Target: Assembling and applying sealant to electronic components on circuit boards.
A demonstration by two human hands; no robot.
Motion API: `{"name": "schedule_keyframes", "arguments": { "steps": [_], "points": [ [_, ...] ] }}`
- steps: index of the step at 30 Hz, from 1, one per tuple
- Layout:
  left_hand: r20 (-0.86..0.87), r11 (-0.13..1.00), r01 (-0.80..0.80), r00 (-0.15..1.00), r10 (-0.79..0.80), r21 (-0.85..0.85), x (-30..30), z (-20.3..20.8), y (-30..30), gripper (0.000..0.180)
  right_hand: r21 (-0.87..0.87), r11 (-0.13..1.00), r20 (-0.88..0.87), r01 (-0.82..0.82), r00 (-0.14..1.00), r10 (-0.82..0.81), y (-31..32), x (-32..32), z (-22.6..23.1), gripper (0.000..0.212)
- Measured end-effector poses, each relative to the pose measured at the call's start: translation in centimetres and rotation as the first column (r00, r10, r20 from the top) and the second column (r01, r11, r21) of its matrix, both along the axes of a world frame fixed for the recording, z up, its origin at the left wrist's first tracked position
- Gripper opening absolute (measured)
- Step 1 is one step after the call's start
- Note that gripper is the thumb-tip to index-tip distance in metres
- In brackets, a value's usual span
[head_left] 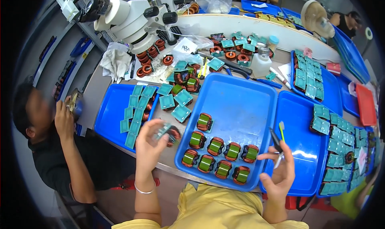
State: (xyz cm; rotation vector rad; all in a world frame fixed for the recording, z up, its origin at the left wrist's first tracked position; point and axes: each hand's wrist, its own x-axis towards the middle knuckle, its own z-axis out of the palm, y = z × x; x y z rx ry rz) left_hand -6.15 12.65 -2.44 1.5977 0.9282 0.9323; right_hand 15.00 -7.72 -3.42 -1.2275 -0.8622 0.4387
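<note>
My left hand (149,142) grips a copper-wound coil (173,136) with a teal base plate, blurred by motion, just left of the middle blue tray (236,81). Several coils (232,151) with green bands sit in rows in the near part of that tray. Over the tray's right edge, my right hand (280,170) holds a slim black-and-silver tool (275,140), whose exact kind I cannot make out. Its index finger reaches toward the rightmost coil. A yellow-green stick (282,131) shows beside the tool; whether it is held too, I cannot tell.
Left stands a blue tray (107,112) with teal-plated coils. More such coils (181,98) lie on the bench behind it. A microscope (130,22), a bottle (261,62) and pliers (266,83) are farther back. Loaded trays (327,142) fill the right. A co-worker (60,148) sits left.
</note>
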Motion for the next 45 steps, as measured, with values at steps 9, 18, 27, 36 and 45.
{"name": "schedule_keyframes", "arguments": {
  "steps": [9, 18, 27, 36, 45],
  "points": [
    [0.328, 0.791, 0.556, 0.819, -0.47, -0.255, 5.8, 2.6, -6.8, 0.022, -0.008, 0.976, 0.303, -0.216, 0.93, 0.209, 1.0, -1.6, 0.2, 0.086],
    [0.184, 0.761, 0.649, 0.747, -0.64, 0.014, 7.3, 2.1, -8.7, 0.063, 0.212, 0.952, 0.128, -0.222, 0.972, 0.198, -0.2, -0.5, -0.1, 0.089],
    [-0.106, 0.781, 0.567, 0.821, -0.561, 0.263, 7.1, 2.0, -9.9, 0.063, 0.062, 0.968, -0.033, -0.242, 0.969, 0.244, 0.0, -0.1, 1.5, 0.079],
    [0.208, 0.8, 0.6, 0.782, -0.588, 0.007, 7.2, 1.3, -9.6, 0.063, 0.079, 0.964, -0.054, -0.252, 0.965, 0.257, -0.8, 0.1, 1.5, 0.087],
    [0.404, 0.786, 0.578, 0.787, -0.467, -0.217, 7.6, 1.1, -10.0, 0.068, 0.065, 0.977, 0.119, -0.204, 0.973, 0.196, -1.1, 0.1, 0.3, 0.103]
  ]
}}
